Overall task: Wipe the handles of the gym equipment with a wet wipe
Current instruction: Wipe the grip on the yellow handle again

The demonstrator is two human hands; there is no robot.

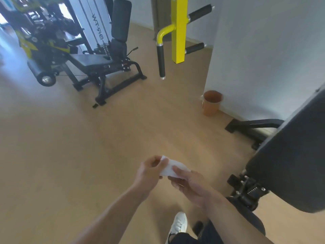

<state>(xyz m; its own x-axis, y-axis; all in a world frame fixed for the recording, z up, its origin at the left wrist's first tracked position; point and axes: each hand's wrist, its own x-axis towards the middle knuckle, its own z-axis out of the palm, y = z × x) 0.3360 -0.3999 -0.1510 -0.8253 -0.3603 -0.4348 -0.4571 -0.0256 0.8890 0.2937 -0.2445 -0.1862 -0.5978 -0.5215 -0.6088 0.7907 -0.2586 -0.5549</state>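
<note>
On the light wooden floor (88, 147) of a gym room, a black multi-station weight machine (84, 50) with a padded seat and upright backrest fills the upper left, its far side blurred. At the right edge, a large black padded bench back (290, 164) tilts into view above its hinge and base frame. A yellow upright post (179, 29) hangs at top centre in front of the pale wall (263, 50); from it a yellow arm bends down to a black foam-covered handle (161, 61) hanging vertically, and two more black grips (200, 12) stick out to the post's right, one above the other. An orange waste bin (212, 103) stands on the floor against the wall, below and right of the post.

Low in the middle, well apart from those handles, both bare forearms reach forward. The left hand (150, 171) pinches one end of a white wet wipe (173, 169) between thumb and curled fingers, and the right hand (191, 184) grips the other end with its thumb lying across the top. A white sneaker (178, 224) shows beneath the hands.
</note>
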